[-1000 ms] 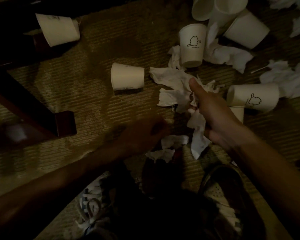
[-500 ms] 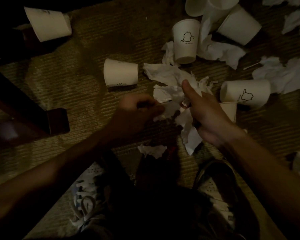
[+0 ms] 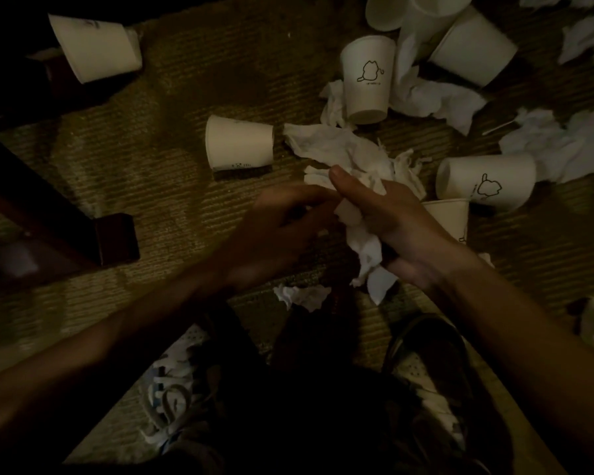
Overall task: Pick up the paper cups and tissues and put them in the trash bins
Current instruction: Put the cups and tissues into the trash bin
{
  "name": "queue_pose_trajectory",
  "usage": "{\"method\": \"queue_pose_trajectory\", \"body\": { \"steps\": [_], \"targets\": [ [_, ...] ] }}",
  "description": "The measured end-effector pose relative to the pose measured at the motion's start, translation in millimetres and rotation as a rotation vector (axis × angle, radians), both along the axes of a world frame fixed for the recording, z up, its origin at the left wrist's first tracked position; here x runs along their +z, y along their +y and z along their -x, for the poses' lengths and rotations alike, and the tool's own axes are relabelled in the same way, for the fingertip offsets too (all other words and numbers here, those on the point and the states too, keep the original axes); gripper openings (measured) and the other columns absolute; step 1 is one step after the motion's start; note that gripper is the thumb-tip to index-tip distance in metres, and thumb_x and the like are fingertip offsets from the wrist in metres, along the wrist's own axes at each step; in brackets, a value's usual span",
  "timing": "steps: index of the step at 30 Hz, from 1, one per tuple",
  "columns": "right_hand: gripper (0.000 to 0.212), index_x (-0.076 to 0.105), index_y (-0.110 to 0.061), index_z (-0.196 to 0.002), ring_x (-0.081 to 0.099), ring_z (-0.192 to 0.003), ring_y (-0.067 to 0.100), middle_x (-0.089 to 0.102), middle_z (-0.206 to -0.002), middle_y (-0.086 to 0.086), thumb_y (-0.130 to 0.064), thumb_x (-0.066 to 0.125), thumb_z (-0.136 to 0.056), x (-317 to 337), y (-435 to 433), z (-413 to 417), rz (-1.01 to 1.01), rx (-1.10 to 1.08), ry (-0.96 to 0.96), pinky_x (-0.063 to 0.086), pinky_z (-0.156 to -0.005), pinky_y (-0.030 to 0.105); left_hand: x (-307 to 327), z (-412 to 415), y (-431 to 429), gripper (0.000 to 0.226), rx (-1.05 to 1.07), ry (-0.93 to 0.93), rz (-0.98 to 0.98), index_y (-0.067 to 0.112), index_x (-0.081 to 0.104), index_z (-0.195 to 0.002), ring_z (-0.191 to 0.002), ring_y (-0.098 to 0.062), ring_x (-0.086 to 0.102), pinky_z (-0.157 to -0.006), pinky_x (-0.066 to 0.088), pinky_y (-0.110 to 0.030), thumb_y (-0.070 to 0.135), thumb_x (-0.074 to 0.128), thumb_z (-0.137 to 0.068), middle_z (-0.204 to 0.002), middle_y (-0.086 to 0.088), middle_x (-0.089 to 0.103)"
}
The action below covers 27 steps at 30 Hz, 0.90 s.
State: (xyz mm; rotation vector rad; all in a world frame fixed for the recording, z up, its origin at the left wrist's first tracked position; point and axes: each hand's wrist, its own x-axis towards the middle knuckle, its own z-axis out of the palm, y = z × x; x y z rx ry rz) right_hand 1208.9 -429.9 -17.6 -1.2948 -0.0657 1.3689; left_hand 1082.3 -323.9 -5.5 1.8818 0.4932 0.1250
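Note:
My right hand (image 3: 402,228) grips a bunch of white tissues (image 3: 364,248) that hangs below the palm, just above the carpet. My left hand (image 3: 282,228) is blurred; its curled fingers meet that bunch and seem to pinch a piece of it. More crumpled tissue (image 3: 336,145) lies just beyond my hands, and a small wad (image 3: 302,296) lies near my feet. Paper cups lie tipped around: one (image 3: 240,144) left of the tissues, one with a cat drawing (image 3: 367,77) farther back, another (image 3: 487,181) at the right. A further cup (image 3: 450,214) is partly hidden by my right hand.
A dark wooden furniture leg (image 3: 114,238) stands at the left, with a cup (image 3: 93,46) lying behind it. Several cups (image 3: 474,46) and tissues (image 3: 563,145) crowd the upper right. My shoes (image 3: 175,389) are at the bottom. No bin is in view.
My left hand rose from the carpet near the small wad with a piece of tissue and moved right to the bunch in my right hand. The right hand kept its grip.

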Motion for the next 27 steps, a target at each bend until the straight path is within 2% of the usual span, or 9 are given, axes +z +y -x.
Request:
{"method": "queue_pose_trajectory", "body": {
  "steps": [4,7,10,13,16,20,22,24,27],
  "targets": [
    [0.032,0.068,-0.005,-0.116,0.071,-0.098,0.018,0.074,-0.106,0.007,-0.023,0.067,-0.090,-5.6,-5.5,1.7,0.065,-0.014,-0.135,0.055,-0.079,0.025,-28.7,32.0,-19.1,0.023,0.004,0.327,-0.028,0.034,0.058,-0.117,-0.094,0.011,0.058,-0.073,0.040,-0.001,0.044,0.053,-0.096,-0.110,0.020,0.062],
    [0.031,0.069,-0.009,-0.116,0.070,-0.096,0.011,0.075,-0.105,0.000,-0.026,0.067,-0.090,-7.5,-10.1,-1.8,0.098,-0.024,-0.202,0.053,-0.076,0.020,-53.8,61.0,-29.8,0.055,-0.285,0.408,-0.237,0.027,0.055,-0.133,-0.111,-0.006,0.053,-0.085,0.042,-0.016,0.055,0.059,-0.087,-0.124,0.007,0.054],
    [0.026,0.070,-0.010,-0.112,0.071,-0.091,0.008,0.076,-0.100,-0.003,-0.025,0.066,-0.091,-7.2,-11.9,-3.3,0.087,-0.004,-0.205,0.052,-0.071,0.017,-64.2,69.8,-36.5,0.074,-0.356,0.327,-0.385,0.035,0.041,-0.147,-0.110,-0.014,0.051,-0.085,0.042,-0.022,0.064,0.060,-0.083,-0.127,-0.002,0.048],
    [0.025,0.069,-0.012,-0.113,0.070,-0.095,0.009,0.075,-0.103,-0.004,-0.026,0.065,-0.092,-8.4,-11.6,-2.5,0.075,0.011,-0.197,0.055,-0.077,0.019,-67.4,62.4,-47.0,0.076,-0.401,0.233,-0.509,0.033,0.032,-0.150,-0.110,-0.027,0.055,-0.083,0.052,-0.035,0.063,0.056,-0.085,-0.127,-0.014,0.051],
    [0.031,0.068,-0.010,-0.117,0.070,-0.097,0.009,0.075,-0.106,-0.002,-0.027,0.065,-0.092,-8.3,-9.9,-0.8,0.088,0.013,-0.197,0.054,-0.077,0.017,-70.5,51.4,-52.8,0.059,-0.485,0.196,-0.634,0.020,0.055,-0.138,-0.104,-0.039,0.060,-0.070,0.058,-0.047,0.049,0.061,-0.087,-0.122,-0.022,0.059],
    [0.031,0.068,-0.011,-0.118,0.070,-0.098,0.007,0.074,-0.106,-0.004,-0.027,0.065,-0.092,-9.1,-11.0,-0.9,0.093,0.010,-0.186,0.054,-0.075,0.014,-76.2,51.0,-48.0,0.041,-0.555,0.064,-0.750,0.010,0.071,-0.118,-0.094,-0.038,0.066,-0.059,0.059,-0.042,0.034,0.049,-0.091,-0.115,-0.021,0.065],
    [0.029,0.068,-0.015,-0.117,0.068,-0.103,0.008,0.073,-0.109,-0.006,-0.029,0.065,-0.092,-10.3,-12.1,-2.2,0.104,0.006,-0.196,0.054,-0.086,0.019,-77.9,51.8,-43.1,0.035,-0.502,0.074,-0.627,0.006,0.073,-0.112,-0.095,-0.038,0.067,-0.070,0.059,-0.043,0.027,0.054,-0.092,-0.113,-0.022,0.065],
    [0.025,0.068,-0.019,-0.114,0.068,-0.105,0.009,0.073,-0.111,-0.005,-0.030,0.065,-0.092,-10.6,-12.4,-3.3,0.105,-0.008,-0.197,0.052,-0.093,0.026,-74.2,47.9,-37.5,0.023,-0.301,0.193,-0.366,0.009,0.075,-0.108,-0.094,-0.029,0.069,-0.078,0.057,-0.038,0.021,0.069,-0.089,-0.112,-0.016,0.066],
    [0.028,0.067,-0.015,-0.117,0.068,-0.106,0.014,0.073,-0.112,0.000,-0.030,0.063,-0.093,-7.2,-9.8,-1.7,0.112,-0.065,-0.209,0.053,-0.094,0.031,-54.9,36.1,-20.6,0.014,0.179,0.305,0.127,0.024,0.075,-0.094,-0.075,-0.006,0.071,-0.064,0.054,-0.018,0.020,0.077,-0.081,-0.094,0.003,0.075]
  ]
}}
